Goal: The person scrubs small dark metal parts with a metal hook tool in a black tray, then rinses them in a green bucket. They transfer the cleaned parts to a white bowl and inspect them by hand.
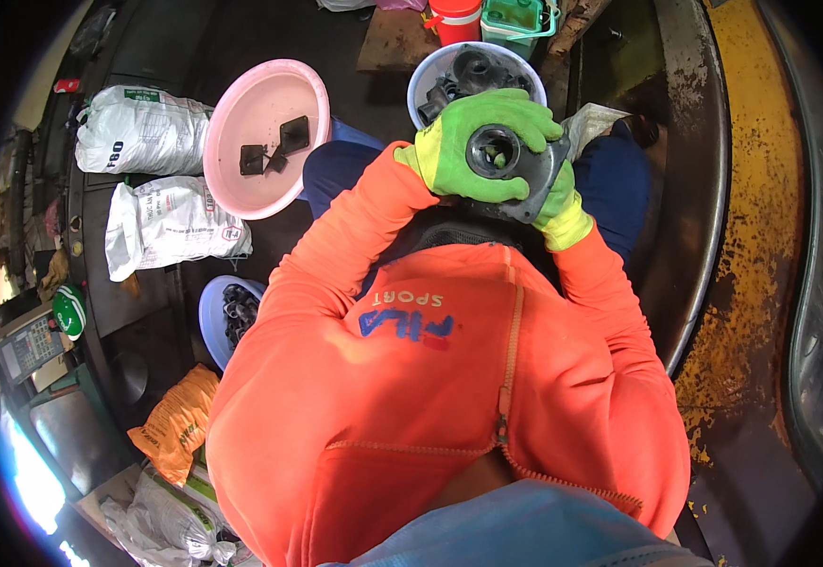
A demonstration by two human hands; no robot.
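Note:
Both my hands wear green gloves and hold one black moulded part [546, 172], which has a round collar with a hole through it and a squarish flange. My left hand [459, 142] wraps its fingers around the collar from the left. Gripping the flange's right side is my right hand [561, 200], its fingers partly hidden behind the part. The part is held in front of my lap, close to a pale basin [417, 79] heaped with similar black pieces [476, 71].
A pink basin [232, 104] at left holds a few black square pieces [293, 134]. White sacks [147, 132] lie beyond it. A blue basin [208, 317] with black parts stands by my left elbow, near an orange bag [177, 425]. A red bucket [456, 24] and green basket [515, 21] stand ahead. A metal edge [709, 189] runs along the right.

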